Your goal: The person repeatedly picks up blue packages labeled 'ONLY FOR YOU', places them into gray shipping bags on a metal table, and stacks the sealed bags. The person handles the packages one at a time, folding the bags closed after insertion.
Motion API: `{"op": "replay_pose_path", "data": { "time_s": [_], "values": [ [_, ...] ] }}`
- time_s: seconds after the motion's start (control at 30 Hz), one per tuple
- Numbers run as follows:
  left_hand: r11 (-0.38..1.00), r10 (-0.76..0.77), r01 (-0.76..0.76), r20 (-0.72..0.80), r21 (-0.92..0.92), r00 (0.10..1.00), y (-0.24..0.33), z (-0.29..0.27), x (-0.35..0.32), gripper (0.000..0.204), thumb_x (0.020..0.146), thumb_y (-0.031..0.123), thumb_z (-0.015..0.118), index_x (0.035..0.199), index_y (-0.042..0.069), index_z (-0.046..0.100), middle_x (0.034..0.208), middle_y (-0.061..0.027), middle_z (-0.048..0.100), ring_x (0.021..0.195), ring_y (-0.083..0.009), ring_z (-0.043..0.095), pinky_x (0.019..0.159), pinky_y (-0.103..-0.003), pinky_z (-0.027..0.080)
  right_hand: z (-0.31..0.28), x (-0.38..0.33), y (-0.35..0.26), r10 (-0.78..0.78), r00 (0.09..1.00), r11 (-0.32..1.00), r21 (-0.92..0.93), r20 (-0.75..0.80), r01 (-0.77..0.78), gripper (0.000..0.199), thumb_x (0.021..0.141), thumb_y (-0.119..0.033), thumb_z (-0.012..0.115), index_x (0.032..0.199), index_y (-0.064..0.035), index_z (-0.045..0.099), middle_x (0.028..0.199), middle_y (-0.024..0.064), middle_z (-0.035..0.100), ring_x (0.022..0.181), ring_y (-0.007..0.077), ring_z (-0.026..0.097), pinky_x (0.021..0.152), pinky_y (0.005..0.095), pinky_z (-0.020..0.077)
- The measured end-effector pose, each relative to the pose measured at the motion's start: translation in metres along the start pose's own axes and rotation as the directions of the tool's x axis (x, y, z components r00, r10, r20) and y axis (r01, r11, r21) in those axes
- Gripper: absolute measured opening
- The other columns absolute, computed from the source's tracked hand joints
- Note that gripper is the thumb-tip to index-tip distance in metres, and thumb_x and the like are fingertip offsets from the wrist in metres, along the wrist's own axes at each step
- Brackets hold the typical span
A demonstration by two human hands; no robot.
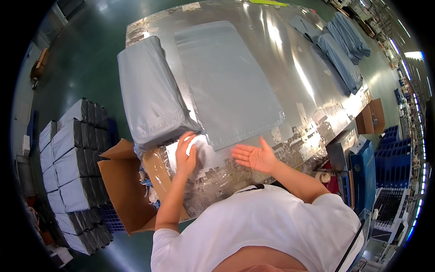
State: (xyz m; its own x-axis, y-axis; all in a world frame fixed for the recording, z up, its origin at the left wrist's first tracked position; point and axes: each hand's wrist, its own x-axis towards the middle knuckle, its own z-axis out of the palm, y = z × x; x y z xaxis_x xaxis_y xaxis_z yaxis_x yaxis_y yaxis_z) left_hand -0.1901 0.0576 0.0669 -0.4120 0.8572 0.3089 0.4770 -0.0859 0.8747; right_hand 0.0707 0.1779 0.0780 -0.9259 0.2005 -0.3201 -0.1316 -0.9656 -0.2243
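A bulky package (147, 93) in grey plastic film lies at the left of the metal-topped table. Beside it, a flat grey plastic bag (226, 81) is spread out on the tabletop. My left hand (186, 156) is at the package's near corner, its fingers curved and the thumb apart. A bright white patch shows between thumb and fingers; whether it is paper or glare I cannot tell. Just off the bag's near edge, my right hand (256, 156) is held palm up with fingers stretched out and nothing in it.
An open cardboard box (120, 188) with scraps inside stands against the table's left side. Grey wrapped packages (74, 167) are stacked on the floor beyond it. More grey packages (340, 59) lie at the table's far right. Blue crates (392, 158) and another carton (370, 116) stand at the right.
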Motion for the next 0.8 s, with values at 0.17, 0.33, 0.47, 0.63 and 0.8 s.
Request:
{"op": "replay_pose_path", "data": {
  "time_s": [0.17,0.33,0.47,0.63,0.8],
  "values": [
    [0.841,-0.099,0.19,0.203,-0.506,0.974,0.083,0.074,-0.009,0.034,0.088,0.004,0.037,0.12,0.0,0.049,0.123,-0.0114,0.049,0.117,-0.0197,0.042,0.099,-0.031,0.029,0.041,-0.035,-0.022,-0.149,0.972,0.984,-0.071,0.181,0.164,0.083,0.086,-0.062,0.011,0.131,0.0051,0.03,0.136,0.0196,0.031,0.127,0.0317,0.029,0.105,0.0428,0.0229],
    [0.929,0.064,0.051,0.292,-0.367,0.954,0.146,0.101,-0.011,0.038,0.087,0.003,0.037,0.124,0.002,0.044,0.13,-0.0113,0.043,0.122,-0.0238,0.038,0.101,-0.032,0.027,0.054,-0.073,-0.027,-0.279,0.944,0.764,-0.555,0.177,0.33,0.05,0.093,-0.039,0.029,0.111,0.0019,0.051,0.112,0.0132,0.052,0.104,0.0218,0.048,0.088,0.0332,0.0389],
    [0.962,0.209,-0.13,0.346,-0.239,0.915,0.173,0.116,-0.018,0.046,0.083,-0.001,0.037,0.128,0.001,0.039,0.132,-0.0148,0.039,0.125,-0.0278,0.034,0.103,-0.034,0.024,0.042,-0.094,-0.026,-0.521,0.837,0.505,-0.731,0.166,0.459,0.034,0.094,-0.028,0.038,0.076,-0.0017,0.049,0.075,0.0055,0.049,0.071,0.0134,0.044,0.064,0.0259,0.0367],
    [0.943,0.331,-0.309,0.43,-0.122,0.84,0.2,0.149,-0.018,0.061,0.073,-0.009,0.035,0.133,0.0,0.028,0.139,-0.0181,0.026,0.128,-0.031,0.027,0.104,-0.037,0.021,0.025,-0.132,-0.044,-0.581,0.809,0.51,-0.733,0.093,0.45,0.042,0.094,-0.029,0.037,0.062,-0.0039,0.046,0.057,0.0026,0.043,0.056,0.0103,0.04,0.052,0.024,0.0333],
    [0.976,0.114,0.024,0.599,-0.217,0.792,0.191,0.191,-0.019,0.077,0.065,-0.015,0.033,0.138,0.003,0.016,0.142,-0.0218,0.011,0.13,-0.0338,0.021,0.103,-0.038,0.023,0.039,-0.144,-0.047,-0.678,0.688,0.005,-0.935,0.258,0.355,0.019,0.082,-0.015,0.054,0.073,0.0002,0.048,0.063,0.0041,0.049,0.057,0.0119,0.044,0.05,0.0292,0.0356]
  ]
}}
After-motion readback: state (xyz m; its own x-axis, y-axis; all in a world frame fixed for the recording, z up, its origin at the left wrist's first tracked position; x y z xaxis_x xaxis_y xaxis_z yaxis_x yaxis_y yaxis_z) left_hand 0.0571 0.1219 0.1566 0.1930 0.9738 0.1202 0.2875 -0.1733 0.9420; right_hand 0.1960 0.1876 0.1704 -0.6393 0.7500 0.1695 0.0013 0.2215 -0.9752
